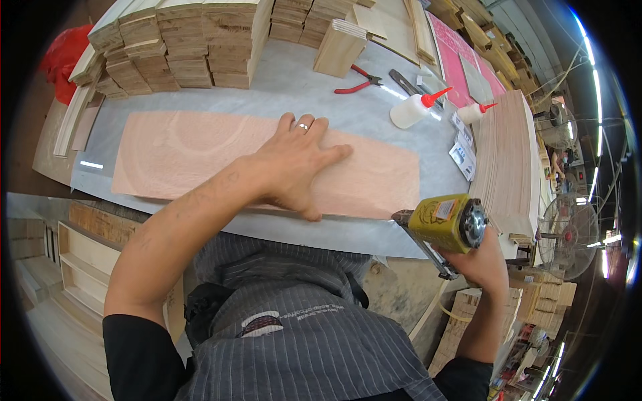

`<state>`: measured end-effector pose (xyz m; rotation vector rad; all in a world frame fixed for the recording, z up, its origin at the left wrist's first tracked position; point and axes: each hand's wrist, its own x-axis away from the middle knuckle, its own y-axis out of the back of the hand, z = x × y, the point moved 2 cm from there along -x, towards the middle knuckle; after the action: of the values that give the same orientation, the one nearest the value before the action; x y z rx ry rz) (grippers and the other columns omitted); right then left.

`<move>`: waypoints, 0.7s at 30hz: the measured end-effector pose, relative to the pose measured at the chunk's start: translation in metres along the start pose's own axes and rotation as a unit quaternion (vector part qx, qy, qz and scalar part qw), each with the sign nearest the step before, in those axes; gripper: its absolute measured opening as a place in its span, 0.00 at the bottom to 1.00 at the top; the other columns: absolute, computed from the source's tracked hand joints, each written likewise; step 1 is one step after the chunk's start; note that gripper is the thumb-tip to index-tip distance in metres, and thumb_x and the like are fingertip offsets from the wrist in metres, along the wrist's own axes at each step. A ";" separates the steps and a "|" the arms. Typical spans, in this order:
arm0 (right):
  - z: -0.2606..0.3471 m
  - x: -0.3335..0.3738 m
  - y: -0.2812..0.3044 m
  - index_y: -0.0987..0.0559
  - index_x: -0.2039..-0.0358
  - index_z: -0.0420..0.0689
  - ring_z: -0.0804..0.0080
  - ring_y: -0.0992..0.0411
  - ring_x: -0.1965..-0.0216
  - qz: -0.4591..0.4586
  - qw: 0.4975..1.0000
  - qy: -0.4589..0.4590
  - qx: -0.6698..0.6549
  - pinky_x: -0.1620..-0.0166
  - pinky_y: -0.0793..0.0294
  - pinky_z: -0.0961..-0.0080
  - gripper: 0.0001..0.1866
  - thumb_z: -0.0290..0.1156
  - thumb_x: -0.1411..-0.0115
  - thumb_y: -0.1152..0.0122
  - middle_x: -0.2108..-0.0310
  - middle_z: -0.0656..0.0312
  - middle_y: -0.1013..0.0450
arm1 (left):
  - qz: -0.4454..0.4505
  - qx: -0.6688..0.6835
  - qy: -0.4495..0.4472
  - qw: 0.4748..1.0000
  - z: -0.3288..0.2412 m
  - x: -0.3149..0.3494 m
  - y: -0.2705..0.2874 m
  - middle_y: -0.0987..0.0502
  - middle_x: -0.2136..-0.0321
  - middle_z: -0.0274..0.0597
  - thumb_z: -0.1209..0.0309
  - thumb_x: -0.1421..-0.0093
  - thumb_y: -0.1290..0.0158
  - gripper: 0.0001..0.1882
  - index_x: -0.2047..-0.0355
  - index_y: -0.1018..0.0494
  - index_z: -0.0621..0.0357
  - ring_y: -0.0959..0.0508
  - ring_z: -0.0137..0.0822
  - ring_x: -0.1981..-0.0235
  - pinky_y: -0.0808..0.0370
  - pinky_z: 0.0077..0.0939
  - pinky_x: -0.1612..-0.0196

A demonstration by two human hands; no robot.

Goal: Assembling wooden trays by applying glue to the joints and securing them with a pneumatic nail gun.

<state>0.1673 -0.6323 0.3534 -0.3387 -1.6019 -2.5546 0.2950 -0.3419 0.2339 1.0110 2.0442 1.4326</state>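
A long, pale pinkish wooden board (194, 144) lies along the near side of the grey table, with its near edge raised off the surface. My left hand (297, 160) rests across it with fingers spread, fingertips by the far edge and thumb at the near edge; a ring is on one finger. In my right hand (478, 257) is a yellow nail gun (441, 220). Its dark nose meets or nearly meets the board's near right corner; I cannot tell which. The fingers round its handle are partly hidden behind the tool's body.
Stacked wood blocks (177, 47) stand at the back left, and a smaller block (340, 48) beside red-handled pliers (358, 81). Two white glue bottles (409, 112) with red tips are at the right. Past them rises a tall stack of thin panels (508, 160). Fans (568, 234) stand beyond.
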 end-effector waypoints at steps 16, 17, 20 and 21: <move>0.079 -0.026 -0.020 0.17 0.59 0.35 0.67 0.17 0.62 0.115 0.989 0.085 0.025 0.56 0.20 0.70 0.22 0.30 0.53 0.20 0.62 0.54 0.16 | -0.094 -0.036 0.062 0.993 0.054 0.082 0.001 0.45 0.32 0.71 0.40 0.64 0.30 0.62 0.30 0.39 0.50 0.50 0.67 0.28 0.62 0.62 0.26; 0.085 -0.027 -0.022 0.17 0.60 0.35 0.67 0.17 0.63 0.114 0.988 0.098 0.030 0.57 0.20 0.70 0.21 0.30 0.53 0.20 0.63 0.54 0.16 | -0.120 -0.044 0.048 0.991 0.054 0.082 0.001 0.41 0.35 0.71 0.39 0.64 0.31 0.61 0.31 0.37 0.51 0.46 0.67 0.30 0.59 0.61 0.27; 0.093 -0.031 -0.028 0.17 0.59 0.34 0.68 0.18 0.63 0.119 0.985 0.122 0.029 0.57 0.20 0.70 0.22 0.30 0.54 0.20 0.63 0.54 0.16 | -0.087 -0.031 0.058 0.994 0.051 0.079 0.011 0.36 0.38 0.70 0.38 0.65 0.31 0.60 0.32 0.35 0.52 0.41 0.66 0.33 0.51 0.59 0.30; 0.095 -0.032 -0.030 0.18 0.57 0.34 0.68 0.18 0.61 0.115 0.985 0.126 0.018 0.56 0.20 0.70 0.24 0.30 0.54 0.19 0.61 0.53 0.17 | -0.089 -0.034 0.050 0.994 0.053 0.077 0.011 0.33 0.43 0.67 0.37 0.67 0.30 0.60 0.34 0.33 0.53 0.37 0.64 0.37 0.46 0.54 0.33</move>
<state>0.2045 -0.5345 0.3587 -0.1774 -1.4266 -2.2879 0.2874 -0.2480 0.2292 0.7217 2.0835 1.4732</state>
